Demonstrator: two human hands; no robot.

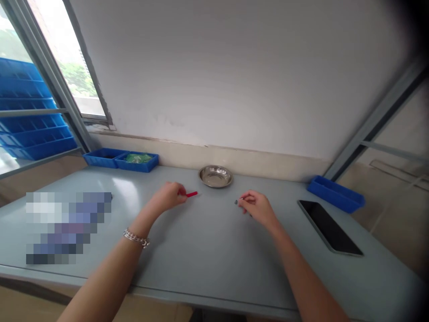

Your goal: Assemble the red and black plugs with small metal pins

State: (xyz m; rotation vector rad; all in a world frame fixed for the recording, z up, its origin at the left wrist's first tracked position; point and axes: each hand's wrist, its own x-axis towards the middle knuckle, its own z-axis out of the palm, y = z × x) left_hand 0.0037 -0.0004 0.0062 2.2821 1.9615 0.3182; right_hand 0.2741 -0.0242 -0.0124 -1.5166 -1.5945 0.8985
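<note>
My left hand (172, 195), with a chain bracelet on its wrist, pinches a slim red object (192, 194) that points to the right. To the right, my right hand (253, 205) has its fingers closed on a small dark piece (236, 202) at the fingertips, too small to name. Both hands are low over the grey table (208, 250), apart from each other. Behind and between them sits a round metal dish (215, 177), which neither hand touches.
Two blue trays (136, 166) stand at the back left, one with green packets. A blue bin (335, 194) and a dark tablet (330, 228) lie at the right. A pixelated patch covers something on the left. Blue bins (33, 116) are stacked beyond the frame post.
</note>
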